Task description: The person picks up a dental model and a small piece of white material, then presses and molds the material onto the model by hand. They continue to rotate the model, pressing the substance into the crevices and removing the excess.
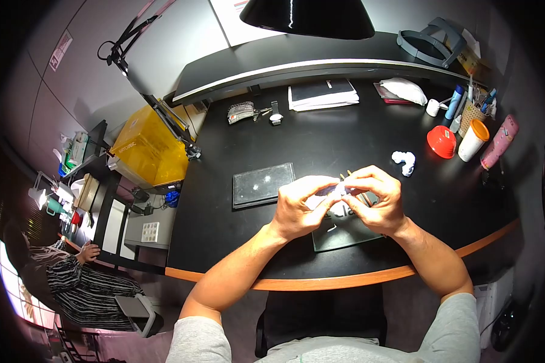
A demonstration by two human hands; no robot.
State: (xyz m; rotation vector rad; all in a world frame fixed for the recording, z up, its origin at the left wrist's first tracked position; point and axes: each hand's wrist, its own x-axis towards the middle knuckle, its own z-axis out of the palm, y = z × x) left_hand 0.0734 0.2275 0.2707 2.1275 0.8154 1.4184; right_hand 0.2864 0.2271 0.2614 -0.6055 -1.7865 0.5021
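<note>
Near the tabletop's front edge, left hand [300,209] and right hand [375,199] pinch a small white piece [339,190] with closed fingertips; it looks light, stiff and fragile.

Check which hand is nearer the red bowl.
Right. The right hand is down-left of the red bowl; the left hand sits farther left, beyond the right.

**Materials and finishes**

Matt black desk [321,145], smooth, with orange wood-look edge band [345,281]. Glossy dark glass slab [262,184], faint white smears. Second glass plate [345,233], clear and shiny. Glossy black lamp shade [309,17]. Shiny red plastic bowl [441,142]. White plastic cup [472,140], orange lid. Chalky white plaster cast [404,160], rough. Yellow plastic bin [148,148], semi-gloss. Woven basket [471,114].
</note>
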